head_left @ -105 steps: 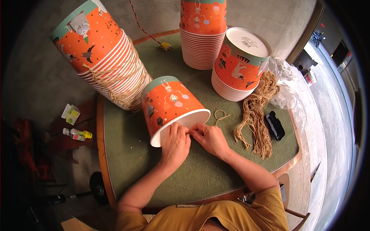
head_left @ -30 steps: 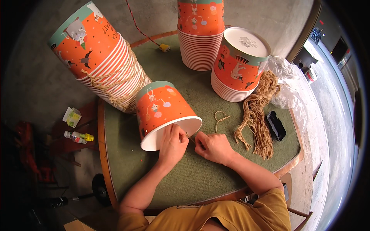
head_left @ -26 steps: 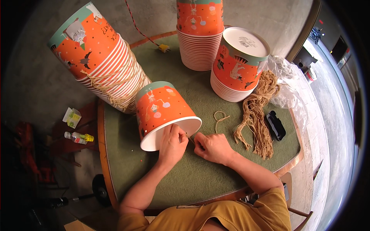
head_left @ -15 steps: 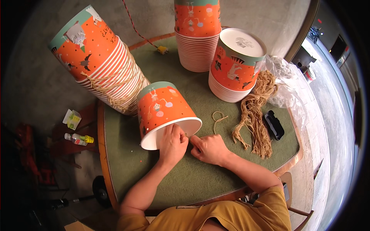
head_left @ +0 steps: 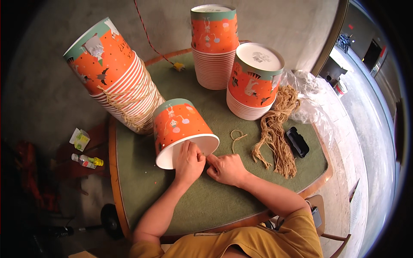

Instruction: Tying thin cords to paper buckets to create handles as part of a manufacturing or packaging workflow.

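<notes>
An orange and green printed paper bucket [head_left: 183, 123] lies on its side on the green-topped table, its white mouth towards me. My left hand [head_left: 189, 162] is at the mouth, fingers bent and pressed together, their tips reaching just inside the rim. Close beside it, at the lower right of the rim, my right hand [head_left: 226, 169] is curled with thumb and forefinger together. Both hands' fingertips nearly meet there. Whatever is pinched between them is too small or hidden to tell. A short loose piece of twine [head_left: 235, 138] curls on the table beyond my right hand.
A tall tilted stack of buckets [head_left: 122, 79] wound with twine stands left. Two upside-down stacks, one taller [head_left: 215, 47] and one shorter [head_left: 254, 81], stand at the back. A twine bundle [head_left: 277, 133], black tray [head_left: 297, 142] and clear plastic bag [head_left: 312, 103] lie right.
The whole view has shifted slightly, bringing the top of the back stack into sight. My hands stay at the bucket's rim, with hardly any change in their grip.
</notes>
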{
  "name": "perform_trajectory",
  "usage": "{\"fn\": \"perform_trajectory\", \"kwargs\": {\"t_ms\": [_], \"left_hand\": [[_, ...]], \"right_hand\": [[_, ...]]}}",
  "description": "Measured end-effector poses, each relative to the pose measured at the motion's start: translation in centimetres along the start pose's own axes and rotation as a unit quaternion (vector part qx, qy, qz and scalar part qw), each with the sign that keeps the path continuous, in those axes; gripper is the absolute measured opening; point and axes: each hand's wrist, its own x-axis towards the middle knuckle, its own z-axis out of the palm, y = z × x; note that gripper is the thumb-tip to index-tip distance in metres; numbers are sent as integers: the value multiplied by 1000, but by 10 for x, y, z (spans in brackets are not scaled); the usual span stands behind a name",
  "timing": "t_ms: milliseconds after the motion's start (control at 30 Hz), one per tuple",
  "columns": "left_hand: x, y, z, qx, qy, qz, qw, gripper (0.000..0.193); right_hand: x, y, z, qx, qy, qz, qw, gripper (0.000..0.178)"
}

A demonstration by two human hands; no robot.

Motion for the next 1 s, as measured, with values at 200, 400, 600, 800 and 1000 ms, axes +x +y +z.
{"fn": "perform_trajectory", "kwargs": {"t_ms": [200,400,600,800,1000], "left_hand": [[-2,6,1,59,17,10,998,20],[-3,7,3,72,28,14,997,20],[-2,5,6,50,44,17,998,17],[-1,1,10,47,43,19,998,20],[2,1,10,5,67,46,997,17]], "right_hand": [[0,1,2,-4,15,-2,1000,20],[-1,0,3,-4,31,-2,1000,19],[-1,1,4,-2,41,-3,999,18],[0,3,5,-8,46,-12,999,20],[1,5,3,-25,44,-13,999,20]]}}
